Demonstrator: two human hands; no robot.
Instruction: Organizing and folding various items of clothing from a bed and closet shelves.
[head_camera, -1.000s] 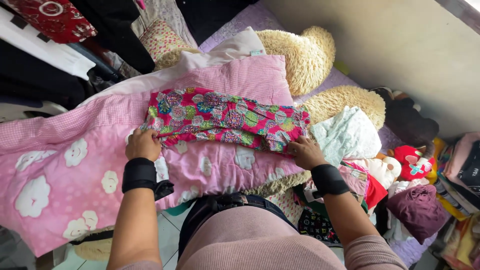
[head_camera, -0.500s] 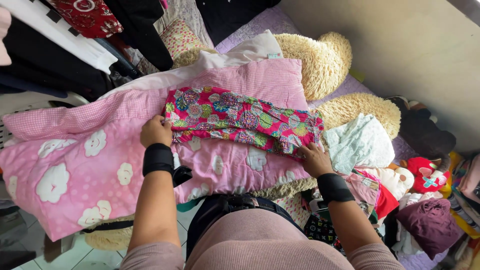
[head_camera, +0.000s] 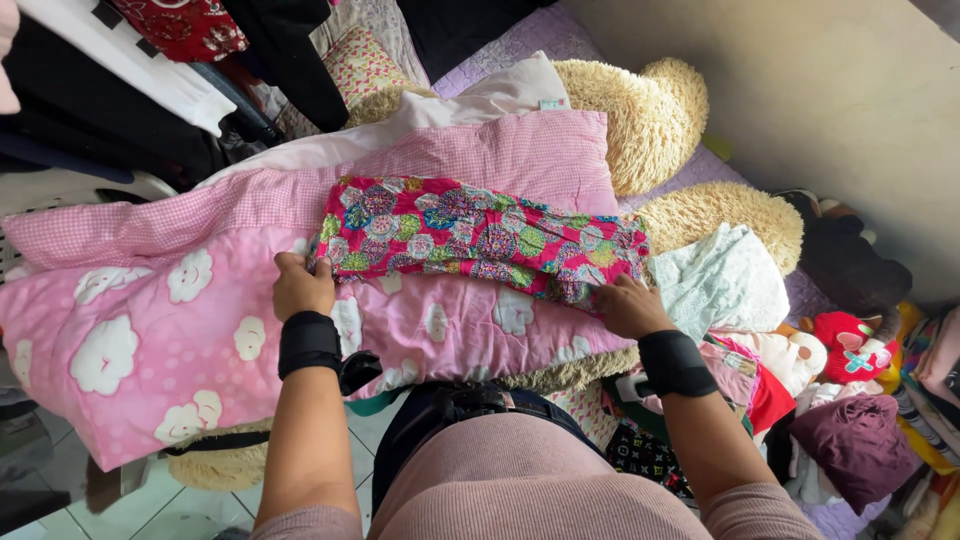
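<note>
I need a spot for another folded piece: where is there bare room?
Free: the pink cloud-print blanket left of the left hand. Crowded: the floral folded cloth fills the middle; heaped clothes and soft toys lie beyond the right hand.

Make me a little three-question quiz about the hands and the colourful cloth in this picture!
1. True or false: the folded colourful cloth lies on the pink cloud blanket.
2. Which hand grips the cloth's end near the hanging clothes? A) left hand B) right hand
3. Fill in: each wrist wears a ____ band.

Key: 1 true. 2 A; the right hand rests at the other end, near the pale blue cloth. 3 black.
</note>
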